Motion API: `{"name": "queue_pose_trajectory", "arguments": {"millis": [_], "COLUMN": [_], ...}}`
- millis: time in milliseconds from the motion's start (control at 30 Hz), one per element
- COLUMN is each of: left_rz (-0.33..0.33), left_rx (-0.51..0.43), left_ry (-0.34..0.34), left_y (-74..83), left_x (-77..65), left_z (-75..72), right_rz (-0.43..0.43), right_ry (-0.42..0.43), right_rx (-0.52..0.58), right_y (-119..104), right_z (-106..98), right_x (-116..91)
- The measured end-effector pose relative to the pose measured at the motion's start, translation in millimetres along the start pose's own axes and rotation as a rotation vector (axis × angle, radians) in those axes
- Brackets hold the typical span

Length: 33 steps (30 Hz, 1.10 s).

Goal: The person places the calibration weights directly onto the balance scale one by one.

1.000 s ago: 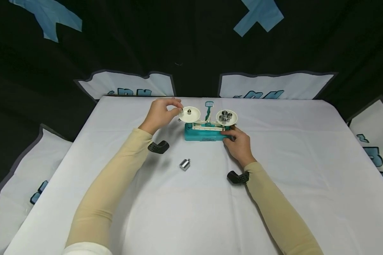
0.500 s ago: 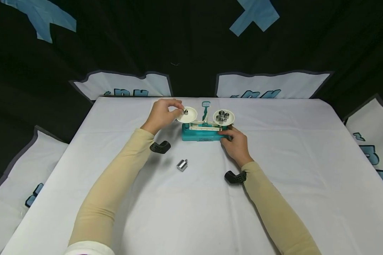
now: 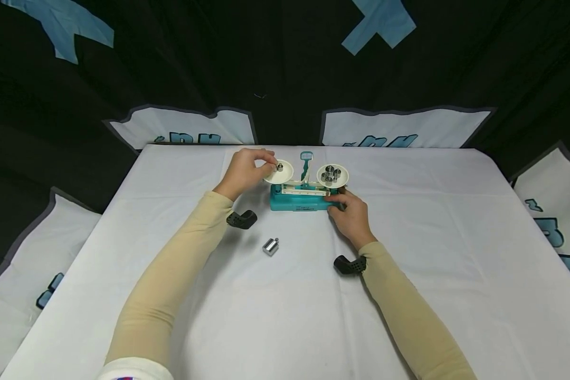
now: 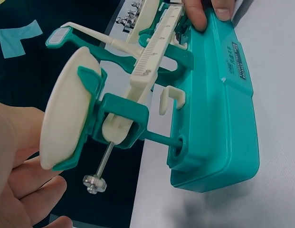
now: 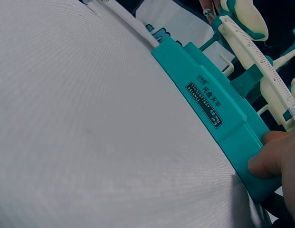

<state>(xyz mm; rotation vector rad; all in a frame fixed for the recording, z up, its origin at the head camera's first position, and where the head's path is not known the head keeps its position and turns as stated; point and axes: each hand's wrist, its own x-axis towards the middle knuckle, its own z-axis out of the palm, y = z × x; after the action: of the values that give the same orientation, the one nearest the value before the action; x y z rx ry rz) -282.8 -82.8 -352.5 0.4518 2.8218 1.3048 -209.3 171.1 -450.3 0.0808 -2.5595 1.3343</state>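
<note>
A teal balance scale (image 3: 296, 199) with two cream pans stands near the table's far side. At the left pan (image 3: 285, 177), my left hand (image 3: 245, 170) pinches a small metal weight (image 3: 279, 167) over the dish; its fingertips are behind the pan in the left wrist view. Several metal weights (image 3: 330, 172) stand together in the right pan (image 3: 344, 179). My right hand (image 3: 354, 216) grips the right end of the base, thumb on the front face, as the right wrist view shows (image 5: 275, 159). The beam ruler (image 4: 157, 45) and adjusting nut (image 4: 94, 184) show in the left wrist view.
A larger metal weight (image 3: 271, 246) lies on its side on the white tablecloth (image 3: 275, 316), nearer than the balance. Black wrist cameras are on both forearms. Dark curtain (image 3: 285, 63) with blue tape hangs behind the table.
My left hand has moved slightly right, farther over the left pan, and the small weight sits a little farther right there. The right hand keeps its grip on the base.
</note>
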Motion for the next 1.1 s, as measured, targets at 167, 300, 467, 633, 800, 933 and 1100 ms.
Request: {"name": "queue_pose_trajectory", "arguments": {"millis": [167,300,467,633,800,933,1100], "left_rz": [-0.003,-0.006,-0.003,-0.001,0.008,-0.002,-0.009], "left_rx": [0.01,0.019,0.024,0.024,0.034,0.043,0.064], "left_ry": [-0.007,0.001,0.009,0.007,0.004,0.004,0.012], "left_y": [2.2,2.7,1.0,-0.1,0.7,1.4,2.5], "left_x": [-0.2,-1.2,-1.1,-0.8,-4.1,-6.0,-8.6], "left_z": [1.4,1.2,0.2,-0.2,-2.6,-6.2,-12.6], "right_rz": [0.004,0.025,0.028,0.029,0.019,0.011,0.005], "right_ry": [-0.003,-0.024,-0.024,-0.019,-0.015,-0.015,-0.016], "right_rx": [0.006,0.02,0.014,0.02,0.023,0.016,0.012], "right_y": [0.2,-0.1,-0.5,-1.1,-0.9,0.2,-0.2], "right_z": [-0.1,-1.3,-1.5,-1.2,0.0,0.4,-0.7], "right_x": [-0.5,0.0,0.2,-0.2,-1.2,-1.3,-0.6]}}
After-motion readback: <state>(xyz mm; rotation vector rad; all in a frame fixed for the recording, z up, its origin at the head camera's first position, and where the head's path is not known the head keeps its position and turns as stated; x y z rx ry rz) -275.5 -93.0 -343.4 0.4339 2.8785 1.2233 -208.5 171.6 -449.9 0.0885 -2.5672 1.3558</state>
